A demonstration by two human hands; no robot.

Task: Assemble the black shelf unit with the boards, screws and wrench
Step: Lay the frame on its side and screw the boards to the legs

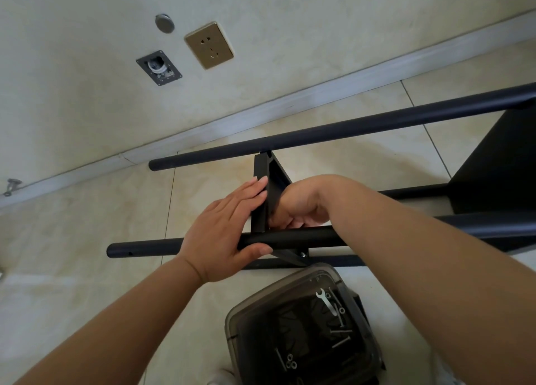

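Observation:
The black shelf unit lies on its side on the tiled floor. Its near tube [145, 247] and far tube [348, 129] run left to right, with a black board [262, 176] standing between them. My left hand [229, 225] lies flat against the board's left face, thumb hooked under the near tube. My right hand [298, 207] reaches behind the board with fingers curled at the joint; what they hold is hidden. A second black board [499, 164] stands at the right. A silver wrench [326, 300] and several screws [340, 337] lie in a smoky plastic bin [240, 323].
The wall with a skirting board [203, 123] runs diagonally behind the frame, carrying a gold socket [209, 45] and an open wall box [159, 68]. A small metal hook [11, 185] sits at the left skirting. Bare tiles stretch left of the frame.

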